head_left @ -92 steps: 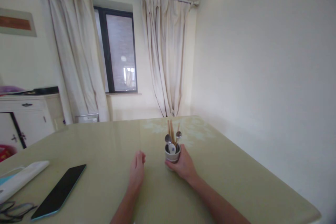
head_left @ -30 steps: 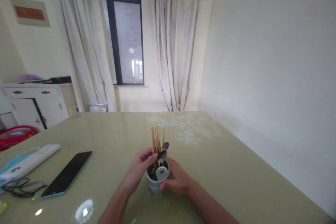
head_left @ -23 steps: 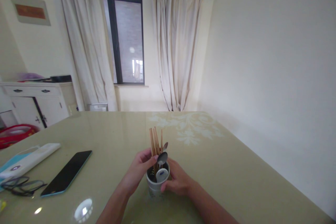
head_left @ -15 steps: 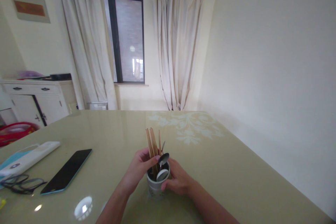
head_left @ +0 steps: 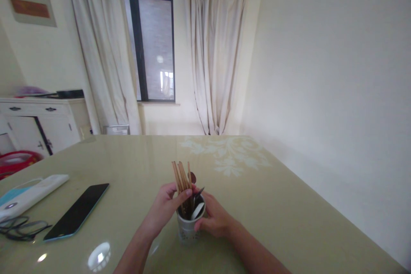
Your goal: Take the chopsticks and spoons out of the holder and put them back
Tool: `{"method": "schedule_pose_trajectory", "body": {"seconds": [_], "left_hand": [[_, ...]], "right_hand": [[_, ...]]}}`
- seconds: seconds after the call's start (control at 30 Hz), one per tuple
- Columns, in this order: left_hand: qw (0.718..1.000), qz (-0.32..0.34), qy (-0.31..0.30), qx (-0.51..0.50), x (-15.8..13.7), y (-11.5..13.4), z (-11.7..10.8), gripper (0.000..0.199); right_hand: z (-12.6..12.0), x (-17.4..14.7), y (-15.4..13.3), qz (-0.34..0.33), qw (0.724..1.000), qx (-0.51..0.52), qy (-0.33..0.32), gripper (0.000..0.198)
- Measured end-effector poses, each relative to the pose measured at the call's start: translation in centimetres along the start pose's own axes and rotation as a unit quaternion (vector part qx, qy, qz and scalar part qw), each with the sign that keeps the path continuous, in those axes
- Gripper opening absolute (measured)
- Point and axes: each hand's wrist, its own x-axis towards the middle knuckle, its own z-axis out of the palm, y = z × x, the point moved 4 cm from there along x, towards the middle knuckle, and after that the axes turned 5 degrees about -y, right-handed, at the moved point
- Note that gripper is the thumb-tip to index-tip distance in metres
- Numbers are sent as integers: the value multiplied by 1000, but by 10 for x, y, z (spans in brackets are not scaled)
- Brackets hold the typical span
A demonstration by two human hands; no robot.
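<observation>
I had the left hand (head_left: 160, 207) at the chopsticks (head_left: 183, 180) — fingers (head_left: 182, 198) clamped on them, right hand (head_left: 216, 219) gripping the cup (head_left: 188, 227) that held them, near middle of the desk (head_left: 289, 222).

Desk (head_left: 289, 222) broad, glossy, olive-green; pale leaf pattern (head_left: 229, 154) toward its far right. Left side, from where I stand: dark-screened phone (head_left: 77, 212) lying flat, dark-framed glasses (head_left: 24, 227) just beside it, long white device (head_left: 35, 197) against something light blue (head_left: 11, 197). Pale cup (head_left: 189, 227) near the middle, upright, apparently resting on the surface.
</observation>
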Motion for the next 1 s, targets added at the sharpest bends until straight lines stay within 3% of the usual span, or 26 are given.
{"method": "schedule_pose_trajectory", "body": {"seconds": [0.17, 0.3, 0.43, 0.53, 0.6, 0.73, 0.87, 1.0], "left_hand": [[998, 32, 52, 12, -4, 13, -7, 44], [990, 63, 111, -59, -2, 39, -11, 45], [955, 154, 208, -146, 7, 82, -31, 44], [924, 236, 275, -120, 17, 97, -56, 39], [919, 235, 313, -52, 23, 85, -72, 40], [936, 135, 313, 91, 36, 28, -86, 58], [956, 74, 267, 97, 42, -18, -81, 74], [964, 45, 246, 93, 46, -34, -77, 73]], "right_hand": [[0, 2, -5, -1, 1000, 5, -10, 95], [0, 2, -4, 11, 1000, -13, -3, 91], [1, 3, -3, 8, 1000, -10, 2, 86], [1, 3, -2, 9, 1000, -9, 12, 84], [1, 2, 1, 16, 1000, -16, 16, 86], [2, 2, 5, 21, 1000, -18, 11, 91], [1, 2, 4, 26, 999, -11, 20, 90], [0, 1, 1, 22, 999, -4, 29, 89]]}}
